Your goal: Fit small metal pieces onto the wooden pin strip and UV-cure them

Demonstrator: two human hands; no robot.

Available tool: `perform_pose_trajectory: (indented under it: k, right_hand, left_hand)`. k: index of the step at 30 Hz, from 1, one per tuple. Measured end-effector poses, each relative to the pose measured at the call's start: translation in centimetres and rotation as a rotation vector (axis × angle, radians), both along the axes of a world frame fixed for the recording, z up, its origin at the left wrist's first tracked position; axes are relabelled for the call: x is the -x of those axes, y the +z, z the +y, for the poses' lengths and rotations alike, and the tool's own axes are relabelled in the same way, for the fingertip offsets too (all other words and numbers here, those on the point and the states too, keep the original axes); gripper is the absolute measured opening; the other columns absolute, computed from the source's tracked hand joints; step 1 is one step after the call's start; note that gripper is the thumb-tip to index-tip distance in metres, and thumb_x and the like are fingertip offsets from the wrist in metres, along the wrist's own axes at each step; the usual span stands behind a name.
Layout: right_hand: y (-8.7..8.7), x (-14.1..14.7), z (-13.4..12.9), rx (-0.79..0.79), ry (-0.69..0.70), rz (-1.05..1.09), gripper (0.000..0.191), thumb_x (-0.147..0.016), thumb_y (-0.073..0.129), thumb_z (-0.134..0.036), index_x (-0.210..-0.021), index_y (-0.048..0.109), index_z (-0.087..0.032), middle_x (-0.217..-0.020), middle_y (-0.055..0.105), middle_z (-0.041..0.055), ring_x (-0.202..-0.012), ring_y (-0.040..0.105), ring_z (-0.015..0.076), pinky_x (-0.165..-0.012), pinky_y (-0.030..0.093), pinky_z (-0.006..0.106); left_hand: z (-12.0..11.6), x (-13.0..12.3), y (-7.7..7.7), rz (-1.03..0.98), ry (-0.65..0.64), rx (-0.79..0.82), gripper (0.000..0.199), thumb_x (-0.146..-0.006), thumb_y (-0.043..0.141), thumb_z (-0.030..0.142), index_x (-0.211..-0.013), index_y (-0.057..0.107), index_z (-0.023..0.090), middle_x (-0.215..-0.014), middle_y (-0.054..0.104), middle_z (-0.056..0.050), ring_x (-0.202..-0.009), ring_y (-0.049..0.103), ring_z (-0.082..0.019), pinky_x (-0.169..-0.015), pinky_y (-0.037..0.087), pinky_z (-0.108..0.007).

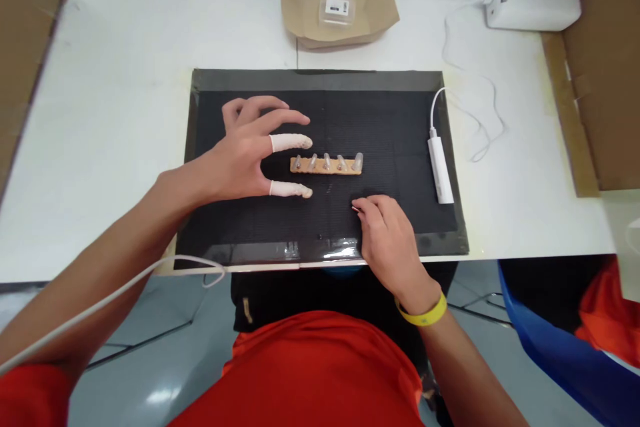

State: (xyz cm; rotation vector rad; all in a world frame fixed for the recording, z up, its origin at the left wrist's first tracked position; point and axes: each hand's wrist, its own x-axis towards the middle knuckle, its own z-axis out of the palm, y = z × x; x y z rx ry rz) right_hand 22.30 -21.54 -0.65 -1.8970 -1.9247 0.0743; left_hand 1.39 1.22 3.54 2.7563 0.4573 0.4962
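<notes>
My left hand (245, 150) is spread open above the black mat, white finger cots (290, 141) covering its thumb and forefinger. Just right of those fingertips lies a short tan strip (327, 171) bearing a row of several clear pieces (327, 161), shaped like false nail tips and leaning upward. Thumb and forefinger straddle the strip's left end without visibly touching it. Below and right of the strip, my right hand (390, 233) is closed in a pinch near the mat's front edge. A thin pinkish sliver shows at its fingertips; what it belongs to is mostly hidden.
The black mat (240, 220) has taped edges. A white stick-shaped device (440, 170) lies on its right side, cabled to a white box (533, 7). Behind the mat stands a brown paper tray (305, 3) with a labelled clear case (337, 11). Another cable (125, 293) crosses my left forearm.
</notes>
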Motion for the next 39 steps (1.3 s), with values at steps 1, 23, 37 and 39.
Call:
perform_pose_trajectory:
  k: [1, 23, 37, 39]
  right_hand:
    - [-0.1, 0.0, 0.0, -0.005, -0.002, 0.020, 0.031, -0.102, 0.044, -0.008, -0.124, 0.063, -0.018, -0.107, 0.068, 0.0125, -0.094, 0.059, 0.0252, -0.082, 0.052, 0.041]
    - [0.1, -0.5, 0.1, -0.108, -0.020, 0.202, 0.014, -0.107, 0.051, -0.021, -0.104, 0.065, -0.020, -0.087, 0.073, 0.0050, -0.079, 0.066, 0.0200, -0.077, 0.053, 0.035]
    - [0.1, -0.7, -0.2, -0.182, -0.050, 0.416, 0.017, -0.098, 0.064, -0.009, -0.108, 0.066, -0.023, -0.094, 0.075, 0.0017, -0.084, 0.069, 0.0146, -0.069, 0.053, 0.029]
    - [0.1, -0.8, -0.2, -0.191, -0.030, 0.408, 0.017, -0.098, 0.064, -0.008, -0.107, 0.066, -0.022, -0.096, 0.076, 0.0026, -0.087, 0.070, 0.0152, -0.070, 0.053, 0.029]
  left_hand:
    - [-0.1, -0.2, 0.1, 0.008, 0.005, 0.012, 0.062, -0.079, 0.083, 0.072, -0.124, 0.072, 0.031, -0.151, 0.063, -0.006, -0.141, 0.049, -0.041, -0.116, 0.024, -0.064]
    - [-0.2, -2.5, 0.3, 0.161, 0.015, 0.054, 0.024, -0.091, 0.074, 0.047, -0.099, 0.078, 0.025, -0.136, 0.073, -0.006, -0.135, 0.057, -0.038, -0.116, 0.023, -0.064]
    - [-0.6, -2.8, -0.1, 0.196, 0.051, 0.051, 0.019, -0.092, 0.071, 0.042, -0.092, 0.077, 0.024, -0.130, 0.076, -0.004, -0.131, 0.059, -0.033, -0.114, 0.022, -0.060]
    - [-0.7, -2.7, 0.0, 0.193, 0.049, 0.054, 0.018, -0.093, 0.071, 0.041, -0.092, 0.077, 0.024, -0.131, 0.076, -0.004, -0.131, 0.059, -0.033, -0.114, 0.022, -0.059]
